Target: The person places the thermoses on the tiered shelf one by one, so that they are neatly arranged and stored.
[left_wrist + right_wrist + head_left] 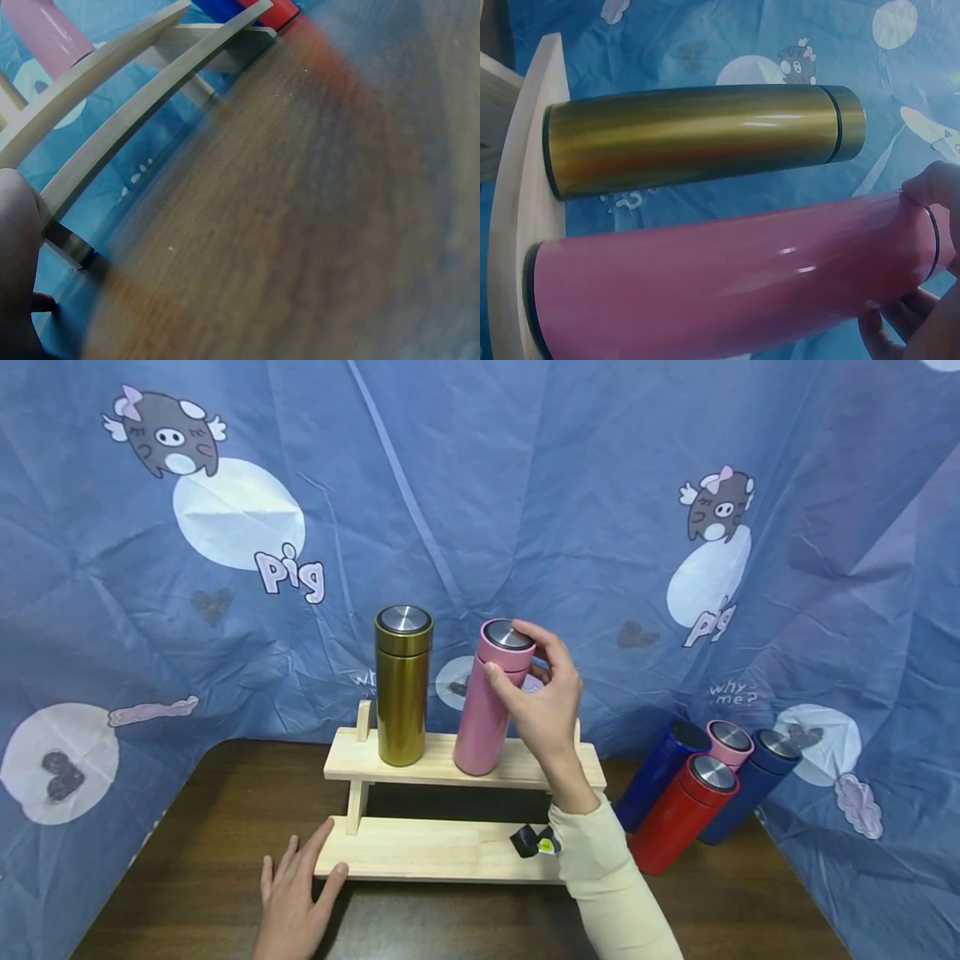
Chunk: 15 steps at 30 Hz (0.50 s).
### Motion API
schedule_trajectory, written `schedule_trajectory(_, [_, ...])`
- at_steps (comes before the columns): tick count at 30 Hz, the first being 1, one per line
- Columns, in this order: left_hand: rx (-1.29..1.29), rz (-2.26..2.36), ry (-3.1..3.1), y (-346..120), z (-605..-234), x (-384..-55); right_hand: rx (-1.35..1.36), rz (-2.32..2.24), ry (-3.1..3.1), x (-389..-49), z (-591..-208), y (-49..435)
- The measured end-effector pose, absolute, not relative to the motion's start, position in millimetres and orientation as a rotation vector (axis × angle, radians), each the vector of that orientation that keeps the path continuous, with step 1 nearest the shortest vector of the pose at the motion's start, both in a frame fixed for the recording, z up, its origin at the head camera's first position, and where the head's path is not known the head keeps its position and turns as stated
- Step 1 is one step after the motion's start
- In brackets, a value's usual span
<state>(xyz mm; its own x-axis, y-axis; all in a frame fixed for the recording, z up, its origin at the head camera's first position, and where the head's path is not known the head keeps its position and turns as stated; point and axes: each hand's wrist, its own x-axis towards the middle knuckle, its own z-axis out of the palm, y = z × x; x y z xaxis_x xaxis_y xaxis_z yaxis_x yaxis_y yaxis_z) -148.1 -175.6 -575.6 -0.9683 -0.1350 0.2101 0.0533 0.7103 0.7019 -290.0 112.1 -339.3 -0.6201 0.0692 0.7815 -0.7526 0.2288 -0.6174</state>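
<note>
A pink thermos bottle (482,718) stands on the upper step of a small wooden shelf (442,747). My right hand (546,693) grips it near the top, thumb on the near side and a finger on the lid's edge. In the right wrist view the pink bottle's base meets the wood. To its left a gold thermos bottle (403,693) stands upright on the same step, apart from it. My left hand (298,885) touches the left end of the lower step (420,847), fingers extended and thumb at the front edge.
On the dark wooden table (202,827), right of the shelf, stand a red bottle (678,818), two blue bottles and another pink bottle (729,737), close together. A black item with a yellow-green tag (546,845) lies on the lower step. Blue patterned cloth (480,485) hangs behind.
</note>
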Motion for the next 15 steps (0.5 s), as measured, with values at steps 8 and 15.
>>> schedule_trajectory(8, [0.09, -1.107, -2.72, -175.6, -572.7, -148.5, 0.636, 1.311, -1.867, -290.9, -343.5, 107.9])
schedule_trajectory(15, [0.068, -1.095, -2.687, -176.0, -574.4, -148.6, 0.63, 1.291, -1.862, -291.7, -345.0, 106.4])
